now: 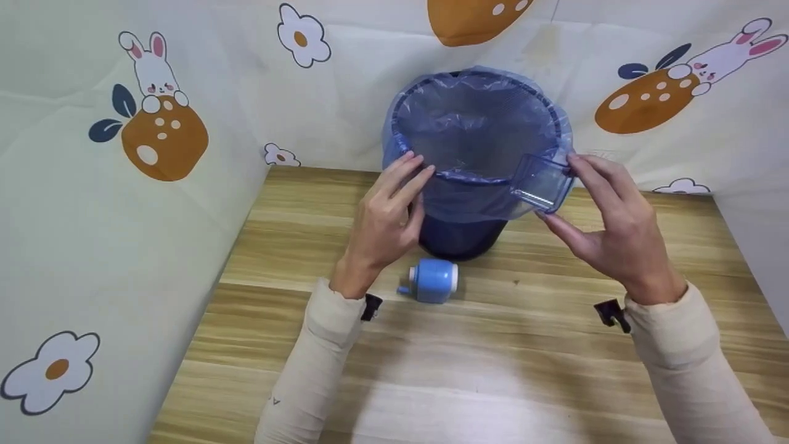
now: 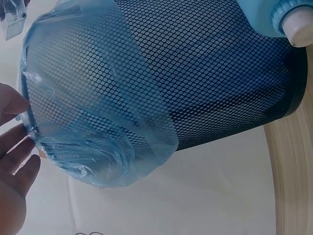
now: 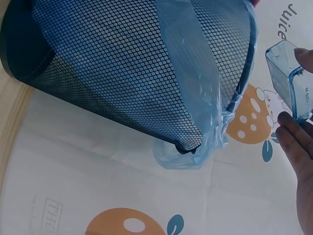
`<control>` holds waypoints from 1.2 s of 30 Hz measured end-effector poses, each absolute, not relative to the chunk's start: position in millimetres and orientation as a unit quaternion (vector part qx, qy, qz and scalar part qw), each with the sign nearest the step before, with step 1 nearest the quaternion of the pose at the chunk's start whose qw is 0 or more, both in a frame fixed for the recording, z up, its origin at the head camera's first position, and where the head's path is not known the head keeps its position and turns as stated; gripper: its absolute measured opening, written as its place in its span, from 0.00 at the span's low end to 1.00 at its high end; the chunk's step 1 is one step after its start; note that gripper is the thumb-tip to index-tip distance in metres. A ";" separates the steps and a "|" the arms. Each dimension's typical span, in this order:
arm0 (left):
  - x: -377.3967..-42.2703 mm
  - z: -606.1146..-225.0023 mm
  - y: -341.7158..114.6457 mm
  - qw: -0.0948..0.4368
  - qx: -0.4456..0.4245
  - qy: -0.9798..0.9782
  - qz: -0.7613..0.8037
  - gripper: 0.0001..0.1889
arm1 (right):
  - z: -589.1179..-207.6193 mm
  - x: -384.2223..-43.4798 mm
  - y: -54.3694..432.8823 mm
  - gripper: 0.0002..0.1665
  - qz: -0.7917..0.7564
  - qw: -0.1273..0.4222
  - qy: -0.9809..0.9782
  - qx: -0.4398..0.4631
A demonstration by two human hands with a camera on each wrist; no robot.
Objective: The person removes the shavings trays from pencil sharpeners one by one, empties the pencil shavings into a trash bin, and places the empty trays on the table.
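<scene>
A dark mesh wastebasket [image 1: 462, 240] stands upright at the back of the table, lined with a thin translucent blue bag [image 1: 468, 200] folded over its rim. With the thumb and fingertips of my left hand [image 1: 385, 213] I hold the near left part of the lined rim. My right hand [image 1: 616, 228] pinches a small clear plastic drawer [image 3: 283, 81] between thumb and fingers. In the head view the drawer overlaps the right front of the rim, tilted. In front of the basket sits a blue hand-crank pencil sharpener [image 1: 434, 280], its crank towards the left.
The wood-grain table [image 1: 296, 246] ends against a pale cloth backdrop [image 1: 345, 111] printed with rabbits, oranges and flowers, close behind the basket. Another cloth wall [image 1: 92, 234] rises along the left edge. Black camera mounts [image 1: 612, 314] sit at both cuffs.
</scene>
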State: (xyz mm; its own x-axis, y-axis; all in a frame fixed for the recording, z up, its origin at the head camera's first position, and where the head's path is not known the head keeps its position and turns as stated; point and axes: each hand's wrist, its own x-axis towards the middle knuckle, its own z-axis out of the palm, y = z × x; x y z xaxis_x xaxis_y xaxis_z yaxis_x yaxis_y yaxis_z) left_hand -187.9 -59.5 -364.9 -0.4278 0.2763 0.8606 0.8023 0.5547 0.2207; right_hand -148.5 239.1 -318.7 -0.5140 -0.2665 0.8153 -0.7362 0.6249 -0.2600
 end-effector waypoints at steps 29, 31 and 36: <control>-173.7 -389.6 -69.7 0.394 -0.357 -0.802 -0.271 0.16 | -374.2 -133.3 259.2 0.42 0.313 0.362 -0.832 0.283; -172.9 -391.8 -70.7 0.393 -0.359 -0.803 -0.269 0.15 | -378.0 -132.7 259.5 0.42 0.314 0.355 -0.833 0.284; -170.6 -395.7 -73.3 0.389 -0.360 -0.804 -0.268 0.15 | -385.5 -130.3 260.4 0.41 0.314 0.330 -0.843 0.287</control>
State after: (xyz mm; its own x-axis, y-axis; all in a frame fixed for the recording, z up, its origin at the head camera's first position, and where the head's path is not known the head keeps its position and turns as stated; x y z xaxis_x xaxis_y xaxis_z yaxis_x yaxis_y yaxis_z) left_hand -170.6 -73.3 -395.7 -0.4374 0.3710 0.8192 0.7880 0.5971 0.1503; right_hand -130.3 260.4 -385.5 -0.6179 -0.2764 0.7361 -0.6910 0.6376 -0.3406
